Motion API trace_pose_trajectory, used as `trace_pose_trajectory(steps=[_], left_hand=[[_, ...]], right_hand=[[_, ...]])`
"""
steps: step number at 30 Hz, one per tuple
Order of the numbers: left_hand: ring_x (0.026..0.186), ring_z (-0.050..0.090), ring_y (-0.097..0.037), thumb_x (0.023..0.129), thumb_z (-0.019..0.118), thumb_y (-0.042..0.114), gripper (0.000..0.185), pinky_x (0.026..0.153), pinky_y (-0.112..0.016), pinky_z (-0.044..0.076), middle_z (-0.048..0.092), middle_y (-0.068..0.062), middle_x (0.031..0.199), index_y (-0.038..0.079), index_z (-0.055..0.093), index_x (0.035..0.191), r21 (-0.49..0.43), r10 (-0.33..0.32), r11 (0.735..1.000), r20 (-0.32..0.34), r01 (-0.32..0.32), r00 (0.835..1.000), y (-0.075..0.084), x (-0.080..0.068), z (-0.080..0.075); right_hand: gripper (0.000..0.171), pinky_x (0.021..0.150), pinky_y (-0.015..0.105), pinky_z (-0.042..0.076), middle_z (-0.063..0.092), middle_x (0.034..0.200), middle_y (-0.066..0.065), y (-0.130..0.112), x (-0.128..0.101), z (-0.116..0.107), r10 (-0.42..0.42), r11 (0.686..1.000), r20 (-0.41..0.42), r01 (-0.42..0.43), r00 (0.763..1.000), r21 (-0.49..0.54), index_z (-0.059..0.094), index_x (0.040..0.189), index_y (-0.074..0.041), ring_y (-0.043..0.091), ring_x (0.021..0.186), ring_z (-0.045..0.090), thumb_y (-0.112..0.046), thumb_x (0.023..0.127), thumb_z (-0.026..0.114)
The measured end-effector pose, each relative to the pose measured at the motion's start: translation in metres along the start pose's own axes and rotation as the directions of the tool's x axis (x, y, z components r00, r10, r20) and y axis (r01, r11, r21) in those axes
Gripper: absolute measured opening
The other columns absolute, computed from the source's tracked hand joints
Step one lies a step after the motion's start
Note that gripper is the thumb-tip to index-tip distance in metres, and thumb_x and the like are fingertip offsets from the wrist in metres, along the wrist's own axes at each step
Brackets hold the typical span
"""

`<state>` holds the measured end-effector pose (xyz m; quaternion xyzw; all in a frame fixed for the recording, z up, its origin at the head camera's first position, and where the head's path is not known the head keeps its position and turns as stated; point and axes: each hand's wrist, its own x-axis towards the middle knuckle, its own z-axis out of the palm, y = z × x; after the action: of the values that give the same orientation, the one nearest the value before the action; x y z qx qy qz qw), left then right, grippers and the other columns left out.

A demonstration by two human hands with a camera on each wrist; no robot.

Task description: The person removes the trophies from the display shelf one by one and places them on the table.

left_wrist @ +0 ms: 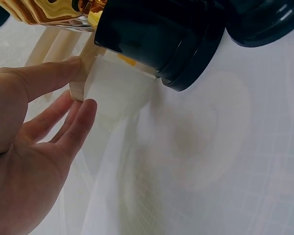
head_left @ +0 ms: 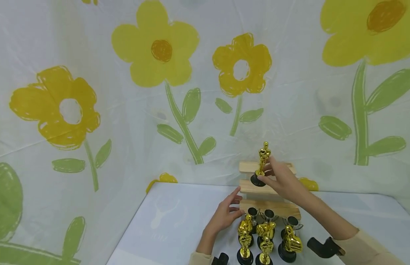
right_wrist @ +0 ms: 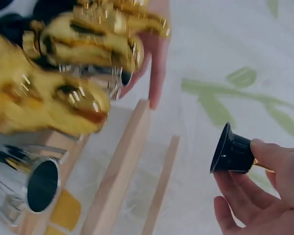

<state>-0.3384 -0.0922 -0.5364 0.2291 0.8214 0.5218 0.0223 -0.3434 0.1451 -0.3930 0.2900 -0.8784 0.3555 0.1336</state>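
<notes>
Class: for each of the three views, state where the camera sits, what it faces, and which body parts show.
Head: looks down at table, both hands, wooden stand.
Left wrist: sees left hand touching the stand's end.
Right wrist: sees right hand holding gold statuette.
Shared: the stand.

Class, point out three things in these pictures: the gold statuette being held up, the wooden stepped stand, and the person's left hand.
gold statuette [head_left: 263, 156], head view, on the figure's body.
wooden stepped stand [head_left: 249, 166], head view, on the top step's left end.
left hand [head_left: 224, 215], head view, on the back of the hand.
</notes>
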Motion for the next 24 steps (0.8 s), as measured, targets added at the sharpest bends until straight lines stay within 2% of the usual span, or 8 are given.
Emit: trace_pose_trajectory(steps=[4, 8, 11, 16, 18, 24], left_hand=[[0.12, 0.059, -0.028, 0.092, 0.069, 0.013, 0.078, 0.094, -0.029, 0.056, 0.056, -0.016, 0.135, 0.024, 0.026, 0.156, -0.006, 0.032, 0.999, -0.002, -0.032, 0.999, 0.0, -0.002, 0.001], [0.118, 0.06, -0.031, 0.091, 0.069, 0.013, 0.078, 0.093, -0.033, 0.057, 0.056, -0.017, 0.134, 0.021, 0.026, 0.156, -0.001, 0.062, 0.998, -0.012, -0.062, 0.998, -0.001, -0.001, 0.001], [0.118, 0.06, -0.033, 0.091, 0.069, 0.012, 0.079, 0.093, -0.036, 0.058, 0.056, -0.017, 0.134, 0.02, 0.026, 0.156, 0.007, 0.065, 0.998, -0.019, -0.065, 0.998, -0.003, 0.0, 0.001], [0.119, 0.058, -0.036, 0.09, 0.069, 0.01, 0.08, 0.094, -0.043, 0.057, 0.055, -0.018, 0.135, 0.018, 0.025, 0.156, 0.004, 0.063, 0.998, -0.023, -0.063, 0.998, -0.004, 0.001, 0.001], [0.119, 0.058, -0.036, 0.091, 0.069, 0.011, 0.08, 0.095, -0.044, 0.056, 0.055, -0.018, 0.135, 0.019, 0.025, 0.156, -0.001, 0.057, 0.998, -0.023, -0.057, 0.998, -0.003, 0.001, 0.001], [0.12, 0.058, -0.031, 0.092, 0.069, 0.017, 0.079, 0.095, -0.041, 0.056, 0.055, -0.015, 0.136, 0.025, 0.025, 0.156, 0.0, 0.04, 0.999, -0.011, -0.04, 0.999, -0.003, 0.001, 0.003]], right_hand=[[0.031, 0.077, 0.041, 0.061, 0.068, 0.105, 0.016, -0.013, -0.025, -0.006, 0.028, 0.999, -0.005, -0.028, 1.0, -0.019, 0.044, 0.108, -0.006, 0.032, 0.095, 0.071, -0.022, 0.094, 0.066], [0.03, 0.074, 0.032, 0.06, 0.069, 0.103, 0.009, -0.023, -0.05, -0.014, 0.037, 0.999, -0.001, -0.037, 0.999, -0.022, 0.046, 0.111, -0.006, 0.023, 0.09, 0.07, -0.024, 0.095, 0.065], [0.029, 0.071, 0.025, 0.059, 0.07, 0.1, 0.003, -0.027, -0.067, -0.017, 0.033, 0.999, -0.008, -0.033, 0.999, -0.028, 0.047, 0.111, -0.008, 0.014, 0.086, 0.069, -0.022, 0.094, 0.066], [0.025, 0.067, 0.023, 0.058, 0.069, 0.093, -0.005, -0.029, -0.092, -0.015, 0.01, 0.999, -0.027, -0.011, 1.0, -0.046, 0.046, 0.102, -0.012, 0.003, 0.081, 0.067, -0.019, 0.092, 0.069], [0.026, 0.067, 0.022, 0.058, 0.068, 0.093, -0.007, -0.03, -0.1, -0.013, 0.01, 0.998, -0.029, -0.012, 1.0, -0.054, 0.046, 0.102, -0.014, 0.0, 0.081, 0.066, -0.019, 0.091, 0.07], [0.029, 0.064, 0.02, 0.057, 0.065, 0.09, -0.013, -0.029, -0.12, -0.008, -0.013, 0.998, -0.046, 0.01, 0.999, -0.065, 0.049, 0.106, -0.014, -0.006, 0.08, 0.063, -0.017, 0.088, 0.072]])
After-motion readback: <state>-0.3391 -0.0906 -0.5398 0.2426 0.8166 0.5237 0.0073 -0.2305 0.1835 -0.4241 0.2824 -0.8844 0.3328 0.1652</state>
